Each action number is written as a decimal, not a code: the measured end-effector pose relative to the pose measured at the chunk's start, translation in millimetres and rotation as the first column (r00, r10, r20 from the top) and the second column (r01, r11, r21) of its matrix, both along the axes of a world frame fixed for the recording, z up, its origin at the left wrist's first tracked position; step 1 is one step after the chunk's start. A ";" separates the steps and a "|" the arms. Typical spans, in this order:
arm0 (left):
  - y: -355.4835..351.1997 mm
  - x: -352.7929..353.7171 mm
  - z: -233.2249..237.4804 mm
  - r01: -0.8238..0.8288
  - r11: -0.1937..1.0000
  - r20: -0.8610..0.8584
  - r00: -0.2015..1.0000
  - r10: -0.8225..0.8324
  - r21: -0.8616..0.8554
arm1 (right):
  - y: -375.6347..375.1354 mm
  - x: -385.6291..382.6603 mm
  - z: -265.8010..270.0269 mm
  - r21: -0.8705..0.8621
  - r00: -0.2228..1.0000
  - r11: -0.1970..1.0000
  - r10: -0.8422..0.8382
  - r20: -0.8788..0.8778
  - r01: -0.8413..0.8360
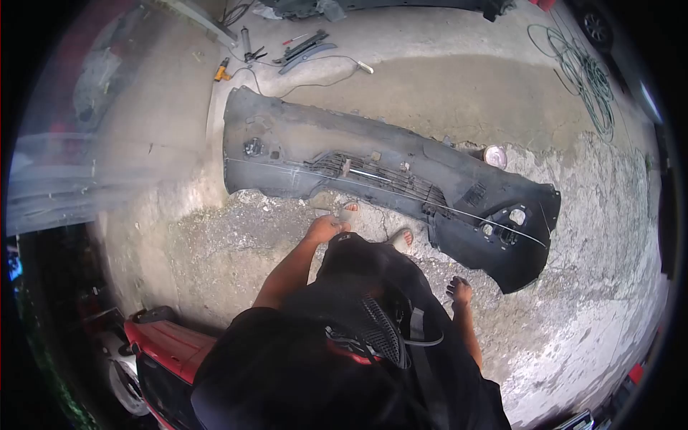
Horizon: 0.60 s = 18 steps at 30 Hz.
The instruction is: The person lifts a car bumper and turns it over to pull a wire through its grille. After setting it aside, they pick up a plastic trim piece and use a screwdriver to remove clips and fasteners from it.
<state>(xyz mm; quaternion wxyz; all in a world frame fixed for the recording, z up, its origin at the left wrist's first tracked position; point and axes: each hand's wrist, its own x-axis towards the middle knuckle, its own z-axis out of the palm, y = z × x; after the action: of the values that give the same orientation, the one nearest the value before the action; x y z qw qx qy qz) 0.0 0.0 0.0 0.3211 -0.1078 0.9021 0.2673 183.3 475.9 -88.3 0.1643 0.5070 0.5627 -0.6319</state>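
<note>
A long dark car bumper [387, 165] lies on the concrete in front of my feet, with a grille in its middle and a thin pale line running along it. My left hand [326, 228] is near my knee, just short of the bumper's near edge; its fingers look curled, and what they hold, if anything, is too small to name. On the right, my right hand [459, 289] hangs beside my leg, close to the bumper's right part but apart from it. Its fingers are partly bent and dark at the tips, with nothing visible in them.
Beyond the bumper lie a yellow power tool [223, 70], a caulking gun [249, 46], dark strips [307, 51] and a cable. A coiled green hose [584, 79] is at the upper right. A round can [494, 157] touches the bumper's far side. A red vehicle [172, 347] stands lower left.
</note>
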 end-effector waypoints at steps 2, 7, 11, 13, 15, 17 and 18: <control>21.6 21.1 -6.0 0.008 1.000 -0.010 1.000 -0.007 0.021 | 26.1 19.1 -13.2 -0.036 0.996 0.996 0.086 0.036 -0.085; -52.5 36.0 8.0 -0.081 0.996 -0.149 0.985 0.085 0.034 | -9.7 -30.0 -20.7 0.012 0.968 0.971 0.238 0.084 -0.239; -102.5 71.2 -22.0 -0.124 0.992 -0.153 0.980 0.126 0.024 | -22.0 -71.9 5.1 0.073 0.976 0.974 0.215 -0.014 -0.214; -130.0 87.3 -35.3 -0.113 0.994 -0.097 0.989 0.112 -0.006 | -36.0 -91.9 13.5 0.111 0.968 0.965 0.245 -0.058 -0.237; -161.4 100.8 -50.4 -0.023 0.997 -0.170 0.985 0.011 -0.069 | -58.7 -105.9 16.9 0.143 0.959 0.957 0.268 -0.092 -0.253; -197.5 109.2 -67.2 -0.145 0.987 -0.162 0.975 0.155 0.076 | -84.3 -111.6 9.4 0.169 0.949 0.955 0.272 -0.161 -0.245; -214.0 114.5 -74.2 -0.263 0.941 -0.129 0.947 0.294 0.213 | -98.8 -111.6 7.4 0.151 0.946 0.958 0.268 -0.180 -0.243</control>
<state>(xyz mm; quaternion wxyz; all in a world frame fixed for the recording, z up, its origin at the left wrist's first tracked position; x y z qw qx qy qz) 114.5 -214.0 -74.2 0.2158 -0.1813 0.8703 0.4040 71.7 377.1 -80.9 0.1557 0.3735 0.6762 -0.6156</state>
